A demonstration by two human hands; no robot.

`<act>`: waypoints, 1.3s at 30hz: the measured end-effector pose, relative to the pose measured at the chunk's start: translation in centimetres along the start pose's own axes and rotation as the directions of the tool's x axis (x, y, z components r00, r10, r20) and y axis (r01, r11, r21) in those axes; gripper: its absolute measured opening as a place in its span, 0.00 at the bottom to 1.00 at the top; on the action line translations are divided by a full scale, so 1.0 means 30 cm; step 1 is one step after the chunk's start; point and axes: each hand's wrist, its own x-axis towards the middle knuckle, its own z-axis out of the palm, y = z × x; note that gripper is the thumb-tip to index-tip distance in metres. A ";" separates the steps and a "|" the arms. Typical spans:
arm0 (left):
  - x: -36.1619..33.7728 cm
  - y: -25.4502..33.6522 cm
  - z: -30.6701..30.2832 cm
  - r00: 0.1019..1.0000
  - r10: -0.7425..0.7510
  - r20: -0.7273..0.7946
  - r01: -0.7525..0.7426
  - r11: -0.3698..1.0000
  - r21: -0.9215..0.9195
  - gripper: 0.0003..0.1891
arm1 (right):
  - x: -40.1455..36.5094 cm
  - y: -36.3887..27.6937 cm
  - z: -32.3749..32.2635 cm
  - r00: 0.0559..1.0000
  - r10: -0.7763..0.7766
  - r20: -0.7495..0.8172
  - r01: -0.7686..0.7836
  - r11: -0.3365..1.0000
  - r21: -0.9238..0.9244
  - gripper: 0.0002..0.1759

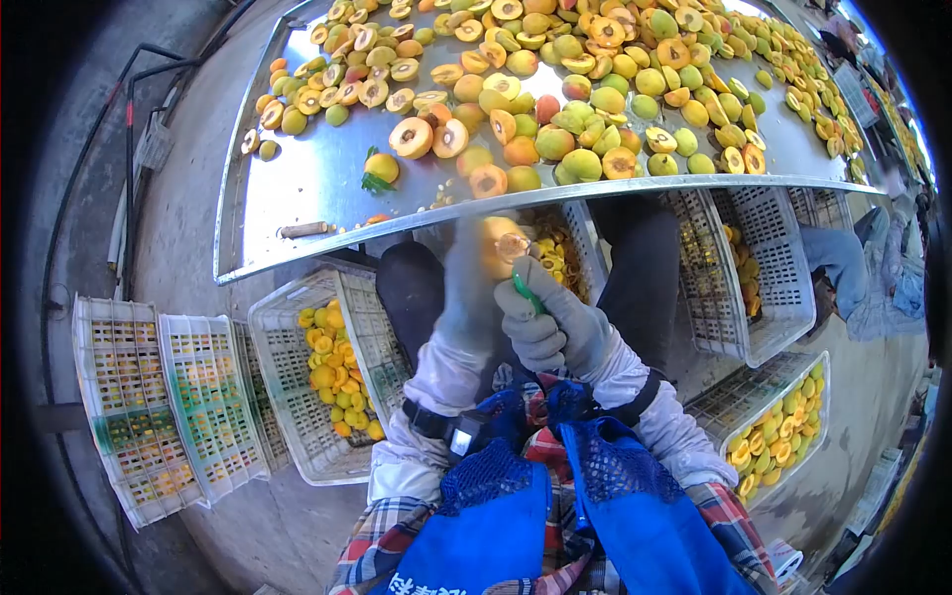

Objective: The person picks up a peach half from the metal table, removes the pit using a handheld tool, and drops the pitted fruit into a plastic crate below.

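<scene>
In the head view, the step in hand appears to be work on a single cut fruit: a halved fruit point(501, 245) is held up just off the near edge of the metal table point(283, 183), its cut face and brown centre showing, with a green-handled tool point(528, 295) close to it. Any further work at that centre would call for a steady hold on the fruit and a controlled wrist on the tool.

Both hands wear grey gloves. The left hand point(466, 283), blurred, grasps the fruit from its left side; its exact finger placement cannot be made out. The right hand point(547, 322) is clenched around the green handle — fingers curled in, thumb towards the fruit. Whether the tool's tip touches the flesh cannot be told.

Whole and halved fruit point(585, 99) lie heaped across the far part of the table, with a short stick point(303, 229) near its left edge. Below, between the knees, a crate holds yellow pieces point(562, 260). A white crate point(288, 382) with cut fruit stands to the left, and another white crate point(716, 402) to the near right. Farther right, another person point(843, 260) sits — only partly in view.
</scene>
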 end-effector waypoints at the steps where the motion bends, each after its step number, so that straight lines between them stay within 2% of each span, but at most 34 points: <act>1: 0.010 -0.005 -0.073 0.904 0.420 0.079 -0.397 0.760 0.514 0.16 | -0.002 -0.010 -0.019 1.000 -0.015 -0.012 0.015 1.000 -0.011 0.29; 2: 0.009 0.018 -0.175 0.663 0.657 0.359 -0.582 0.152 0.799 0.15 | -0.004 -0.020 -0.030 0.999 -0.034 -0.019 0.033 0.999 -0.023 0.28; 3: -0.022 0.047 -0.249 0.691 0.709 0.143 -0.503 0.330 0.799 0.14 | -0.007 -0.035 -0.035 0.992 -0.043 -0.119 0.036 0.997 -0.067 0.28; 4: -0.041 0.056 -0.344 0.806 0.458 -0.375 -0.275 0.851 0.447 0.11 | -0.010 -0.048 -0.042 0.975 -0.057 -0.216 0.034 0.993 -0.110 0.28; 5: -0.088 0.108 -0.486 0.754 0.591 -0.287 -0.164 0.593 0.788 0.10 | -0.009 -0.059 -0.052 0.948 -0.074 -0.311 0.028 0.988 -0.151 0.28; 6: -0.119 0.157 -0.593 0.721 0.676 -0.150 -0.006 0.223 0.975 0.10 | 0.002 -0.063 -0.074 0.940 -0.033 -0.340 -0.017 0.989 -0.144 0.28; 9: -0.138 0.267 -0.630 0.576 0.812 -0.095 0.088 0.054 0.995 0.10 | 0.054 -0.050 -0.063 0.900 0.017 -0.436 -0.098 0.982 -0.162 0.26; 10: -0.101 0.291 -0.531 0.587 0.808 -0.049 -0.012 0.069 0.998 0.11 | 0.067 -0.047 -0.058 0.881 0.020 -0.472 -0.120 0.976 -0.183 0.25; 12: 0.089 0.236 -0.531 0.667 0.741 -0.081 -0.075 0.174 0.982 0.12 | 0.084 -0.044 -0.049 0.839 0.011 -0.544 -0.161 0.960 -0.228 0.22; 13: 0.187 0.222 -0.500 0.712 0.701 -0.042 -0.127 0.187 0.974 0.17 | 0.091 -0.045 -0.043 0.816 -0.001 -0.578 -0.176 0.952 -0.250 0.20; 14: 0.310 0.189 -0.537 0.778 0.627 -0.035 -0.060 0.129 0.990 0.26 | 0.074 -0.057 -0.036 0.816 0.012 -0.577 -0.190 0.950 -0.248 0.14; 15: 0.422 0.153 -0.562 0.794 0.607 0.035 -0.003 -0.053 0.999 0.35 | 0.062 -0.060 -0.034 0.796 -0.025 -0.605 -0.183 0.942 -0.280 0.13; 16: 0.514 0.153 -0.520 0.852 0.510 -0.113 0.153 -0.037 0.988 0.39 | 0.052 -0.059 -0.035 0.773 -0.064 -0.631 -0.176 0.934 -0.311 0.13; 17: 0.597 0.154 -0.518 0.931 0.303 -0.204 0.237 -0.077 0.968 0.37 | 0.043 -0.057 -0.039 0.748 -0.102 -0.655 -0.172 0.924 -0.341 0.12; 19: 0.650 0.137 -0.506 0.950 0.249 -0.189 0.241 -0.200 0.950 0.37 | 0.045 -0.052 -0.066 0.718 -0.155 -0.678 -0.147 0.919 -0.365 0.12; 21: 0.629 0.116 -0.506 0.934 0.325 -0.151 0.179 -0.057 0.982 0.36 | 0.062 -0.034 -0.071 0.696 -0.204 -0.688 -0.128 0.908 -0.399 0.11; 22: 0.599 0.119 -0.487 0.922 0.364 -0.135 0.141 0.012 0.990 0.35 | 0.071 -0.032 -0.077 0.718 -0.266 -0.643 -0.133 0.855 -0.502 0.11; 23: 0.548 0.121 -0.473 0.954 0.247 -0.170 0.057 0.407 0.912 0.34 | 0.083 -0.035 -0.084 0.739 -0.321 -0.593 -0.134 0.791 -0.596 0.11; 24: 0.451 0.151 -0.425 0.980 0.118 -0.157 0.018 0.740 0.672 0.33 | 0.090 -0.030 -0.089 0.758 -0.366 -0.540 -0.136 0.721 -0.679 0.11; 25: 0.366 0.165 -0.389 0.995 0.003 -0.098 0.028 0.949 0.313 0.32 | 0.096 -0.023 -0.093 0.766 -0.444 -0.465 -0.103 0.629 -0.770 0.11; 27: 0.257 0.152 -0.354 0.982 -0.161 0.103 0.168 0.984 -0.063 0.29 | 0.110 -0.020 -0.091 0.774 -0.568 -0.280 -0.037 0.401 -0.916 0.11; 28: 0.208 0.142 -0.333 0.953 -0.203 0.223 0.256 0.937 -0.238 0.28 | 0.111 -0.035 -0.028 0.739 -0.652 -0.169 -0.063 0.183 -0.981 0.15; 29: 0.152 0.107 -0.279 0.997 0.010 0.082 -0.015 0.998 0.063 0.28 | 0.115 -0.031 -0.010 0.710 -0.692 -0.128 -0.072 0.110 -0.991 0.16; 30: 0.100 0.058 -0.199 0.964 0.264 0.017 -0.250 0.890 0.382 0.29 | 0.117 -0.031 0.005 0.679 -0.730 -0.079 -0.081 0.032 -0.996 0.16; 31: 0.092 0.097 -0.178 0.999 -0.039 0.008 0.039 0.999 0.005 0.28 | 0.115 -0.031 0.016 0.647 -0.762 -0.023 -0.093 -0.049 -0.995 0.17; 32: 0.085 0.137 -0.156 0.941 -0.337 -0.003 0.311 0.872 -0.378 0.27 | 0.112 -0.029 0.020 0.623 -0.782 -0.008 -0.107 -0.075 -0.991 0.17; 35: 0.027 0.158 -0.062 0.968 -0.249 0.042 0.249 0.915 -0.317 0.28 | 0.099 -0.014 0.014 0.562 -0.827 0.027 -0.148 -0.133 -0.980 0.18; 37: 0.017 0.115 -0.077 0.990 -0.140 0.016 0.140 0.989 -0.052 0.32 | 0.084 0.000 0.013 0.548 -0.836 0.035 -0.172 -0.154 -0.973 0.19; 39: 0.017 0.083 -0.077 1.000 0.015 -0.001 -0.015 0.988 0.155 0.31 | 0.076 0.010 0.021 0.533 -0.846 0.022 -0.163 -0.129 -0.978 0.19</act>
